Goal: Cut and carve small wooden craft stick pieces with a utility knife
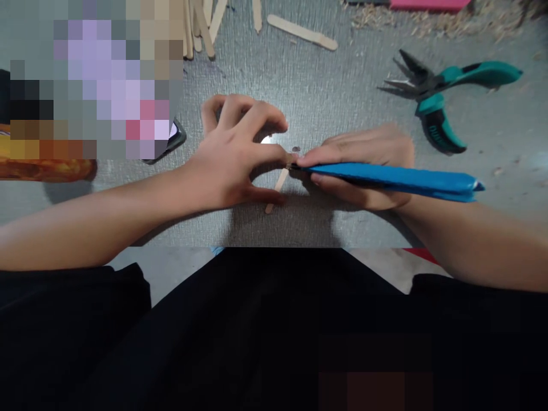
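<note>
A wooden craft stick (280,181) lies slantwise on the grey table. My left hand (240,145) presses it down, with the index fingertip at the stick's far end and the thumb low across its near part. The other fingers of that hand are spread and curled above the table. My right hand (363,162) grips a slim blue tool (394,178) like a pen. Its dark, narrow tip meets the stick beside my left index fingertip. I cannot make out what kind of tool it is.
Teal-handled pliers (432,85) lie with jaws apart at the right. More craft sticks (199,25) are at the back, with a single stick (302,31) beside them. Wood shavings (411,23) lie near a pink object (430,4). A phone-like object (175,140) is partly blurred at left.
</note>
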`<state>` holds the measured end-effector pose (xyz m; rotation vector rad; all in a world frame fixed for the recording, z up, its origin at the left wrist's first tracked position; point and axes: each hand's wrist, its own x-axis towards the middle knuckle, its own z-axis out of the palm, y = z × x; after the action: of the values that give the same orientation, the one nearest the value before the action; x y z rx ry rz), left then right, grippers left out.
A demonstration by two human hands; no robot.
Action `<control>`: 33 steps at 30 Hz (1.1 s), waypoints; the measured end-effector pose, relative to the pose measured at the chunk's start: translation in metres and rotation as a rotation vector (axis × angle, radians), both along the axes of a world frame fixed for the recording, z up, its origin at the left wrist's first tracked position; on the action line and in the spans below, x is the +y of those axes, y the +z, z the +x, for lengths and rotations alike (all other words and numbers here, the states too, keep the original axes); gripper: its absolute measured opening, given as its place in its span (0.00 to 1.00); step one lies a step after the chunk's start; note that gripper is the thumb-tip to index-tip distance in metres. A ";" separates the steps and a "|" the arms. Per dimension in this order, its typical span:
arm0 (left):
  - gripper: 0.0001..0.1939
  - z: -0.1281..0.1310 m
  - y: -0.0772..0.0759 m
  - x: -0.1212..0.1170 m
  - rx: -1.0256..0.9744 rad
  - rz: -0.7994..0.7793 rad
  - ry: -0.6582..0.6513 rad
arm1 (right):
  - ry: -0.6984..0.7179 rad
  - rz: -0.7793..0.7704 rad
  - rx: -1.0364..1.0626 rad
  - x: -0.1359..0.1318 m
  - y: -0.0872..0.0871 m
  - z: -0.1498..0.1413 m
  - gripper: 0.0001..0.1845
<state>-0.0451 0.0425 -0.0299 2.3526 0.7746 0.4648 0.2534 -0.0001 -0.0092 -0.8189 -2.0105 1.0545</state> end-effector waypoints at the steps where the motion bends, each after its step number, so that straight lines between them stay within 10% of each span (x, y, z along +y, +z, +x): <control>1: 0.29 0.000 0.000 -0.001 -0.002 0.002 0.005 | -0.001 0.004 -0.002 0.000 0.000 0.000 0.19; 15: 0.36 -0.005 -0.016 0.003 -0.004 0.160 -0.019 | -0.033 -0.103 -0.001 -0.005 0.015 0.005 0.17; 23: 0.30 -0.003 0.014 0.001 -0.079 -0.089 0.074 | 0.009 -0.001 0.075 0.000 0.002 0.003 0.19; 33: 0.04 0.007 0.015 0.002 -0.562 -0.647 0.351 | 0.013 -0.018 0.024 -0.001 0.005 0.001 0.15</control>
<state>-0.0385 0.0444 -0.0151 1.3968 0.8902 0.8313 0.2544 -0.0016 -0.0040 -0.7998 -1.9914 1.0857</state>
